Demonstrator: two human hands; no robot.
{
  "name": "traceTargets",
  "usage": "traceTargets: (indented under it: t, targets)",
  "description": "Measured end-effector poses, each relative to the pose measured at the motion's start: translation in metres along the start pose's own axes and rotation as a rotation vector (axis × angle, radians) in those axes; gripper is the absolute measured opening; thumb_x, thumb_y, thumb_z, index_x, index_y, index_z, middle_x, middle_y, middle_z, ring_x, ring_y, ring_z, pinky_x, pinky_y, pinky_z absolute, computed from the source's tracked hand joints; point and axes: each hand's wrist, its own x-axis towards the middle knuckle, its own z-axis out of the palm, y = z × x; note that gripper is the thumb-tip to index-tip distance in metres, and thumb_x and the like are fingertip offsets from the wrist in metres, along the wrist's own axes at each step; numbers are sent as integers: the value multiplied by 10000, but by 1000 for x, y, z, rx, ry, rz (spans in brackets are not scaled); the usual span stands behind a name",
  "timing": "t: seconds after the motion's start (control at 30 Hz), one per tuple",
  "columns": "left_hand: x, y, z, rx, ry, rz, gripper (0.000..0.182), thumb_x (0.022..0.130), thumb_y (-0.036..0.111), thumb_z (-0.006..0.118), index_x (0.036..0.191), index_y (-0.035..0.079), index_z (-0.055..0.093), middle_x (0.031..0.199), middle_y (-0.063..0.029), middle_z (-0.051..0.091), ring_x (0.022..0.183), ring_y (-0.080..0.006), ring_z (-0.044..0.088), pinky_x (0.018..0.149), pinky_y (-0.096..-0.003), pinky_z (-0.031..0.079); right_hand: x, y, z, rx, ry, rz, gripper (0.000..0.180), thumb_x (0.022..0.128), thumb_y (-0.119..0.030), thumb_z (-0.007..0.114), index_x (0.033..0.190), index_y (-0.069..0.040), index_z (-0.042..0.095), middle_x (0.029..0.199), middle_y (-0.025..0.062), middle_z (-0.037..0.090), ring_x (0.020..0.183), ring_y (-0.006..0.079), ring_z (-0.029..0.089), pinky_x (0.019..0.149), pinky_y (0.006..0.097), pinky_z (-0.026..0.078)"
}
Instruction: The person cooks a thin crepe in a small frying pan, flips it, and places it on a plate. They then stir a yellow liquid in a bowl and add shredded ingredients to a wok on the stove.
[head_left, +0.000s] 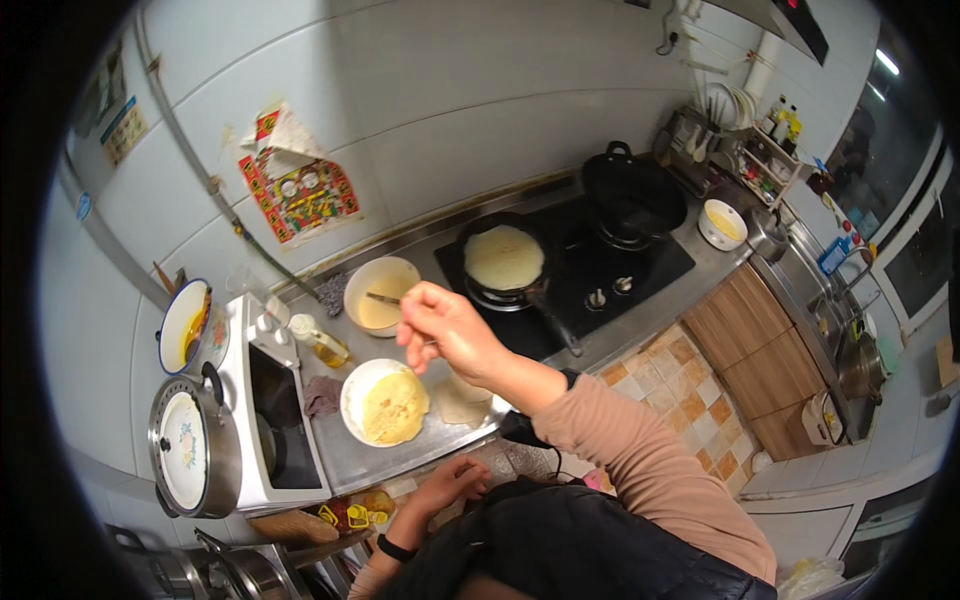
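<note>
My right hand (446, 330) is raised over the counter, its fingers closed on the end of a utensil handle (384, 298) that leans in a bowl of pale batter (386, 300). Low in front of my body, over the counter's edge, my left hand (454, 484) has loosely curled fingers and holds nothing visible. A white plate (352, 409) with a browned pancake (394, 407) lies on the counter below my right hand. On the left burner, a frying pan (540, 296) holds a thin round pale pancake (504, 258).
An oil bottle (321, 341) and a cloth (322, 395) are beside a white oven (247, 405) bearing pots. A black wok (634, 191) occupies the right burner. A white bowl (723, 225) is near the sink. A pale flat item (459, 401) lies under my right forearm.
</note>
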Motion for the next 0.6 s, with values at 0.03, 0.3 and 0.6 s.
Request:
traceTargets:
  t: [0.03,0.3,0.6]
  targets:
    - [16,3,15,9,-26,4,267,966,296,528,1049,44,557,964,-47,620,789,-106,605,666,-250,529,-20,-14,-19,-1,11,-21,263,998,-305,454,880,-72,489,767,62,585,543,120,588,481,244,508]
    - [144,36,171,179,-192,30,307,968,334,527,1041,37,554,886,-40,604,787,-118,593,697,-259,523,-200,-99,-196,-265,292,-114,415,1019,-319,395,776,-18,544,676,68,586,532,105,575,502,216,501]
    - [314,57,279,187,-48,131,245,974,235,521,1069,9,518,818,-45,577,659,-110,578,603,-251,505,-351,-103,-352,-246,764,-24,373,979,-332,495,757,-40,558,673,60,589,539,111,569,493,238,486]
